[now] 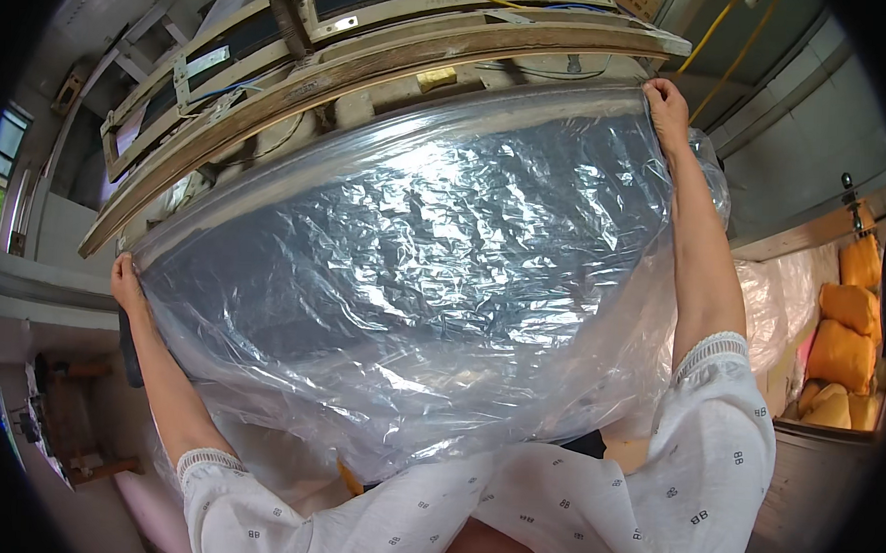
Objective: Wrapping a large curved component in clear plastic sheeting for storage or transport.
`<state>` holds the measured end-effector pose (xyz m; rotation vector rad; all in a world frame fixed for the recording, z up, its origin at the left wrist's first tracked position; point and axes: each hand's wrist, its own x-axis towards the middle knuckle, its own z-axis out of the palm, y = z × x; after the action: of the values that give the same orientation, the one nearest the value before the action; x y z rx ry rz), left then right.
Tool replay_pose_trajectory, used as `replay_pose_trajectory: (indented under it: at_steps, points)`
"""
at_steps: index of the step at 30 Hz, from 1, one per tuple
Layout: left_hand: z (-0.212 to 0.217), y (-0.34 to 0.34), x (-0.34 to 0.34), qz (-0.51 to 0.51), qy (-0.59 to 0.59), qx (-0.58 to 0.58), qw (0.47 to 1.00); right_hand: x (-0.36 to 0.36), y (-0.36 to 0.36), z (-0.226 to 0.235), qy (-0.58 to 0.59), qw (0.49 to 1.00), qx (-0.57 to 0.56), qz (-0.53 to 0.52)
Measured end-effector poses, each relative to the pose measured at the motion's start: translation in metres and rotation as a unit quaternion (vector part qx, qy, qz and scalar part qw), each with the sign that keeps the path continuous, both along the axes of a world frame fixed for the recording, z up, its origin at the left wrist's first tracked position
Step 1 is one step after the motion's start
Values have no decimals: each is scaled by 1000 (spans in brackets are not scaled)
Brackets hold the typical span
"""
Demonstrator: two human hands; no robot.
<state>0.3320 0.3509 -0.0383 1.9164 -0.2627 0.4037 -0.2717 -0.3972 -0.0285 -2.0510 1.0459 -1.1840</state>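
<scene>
A wide sheet of clear plastic film (434,246) stretches between my two hands, crinkled and shiny over a dark surface. My left hand (126,282) pinches the film's far left corner, its fingers closed. At the far right corner my right hand (668,108) grips the film with fingers pressed together. Both arms reach out nearly straight. The film's far edge runs fairly taut along a wooden beam (373,61), while its near part hangs in loose folds against my body.
Beyond the beam stands a wooden frame (225,59) with metal brackets and wires. A yellow cable (711,36) hangs at the far right. More clear plastic (773,301) lies at the right, beside stacked orange bundles (846,339). A dark wooden stand (86,419) is at the left.
</scene>
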Motion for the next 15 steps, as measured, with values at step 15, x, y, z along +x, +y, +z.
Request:
replay_pose_trajectory:
  at_steps: [15]
  points:
    - [-16, 29, 39, 47, 25, -78, 996, -4, -3, 7, -31, 989, -55, -137]
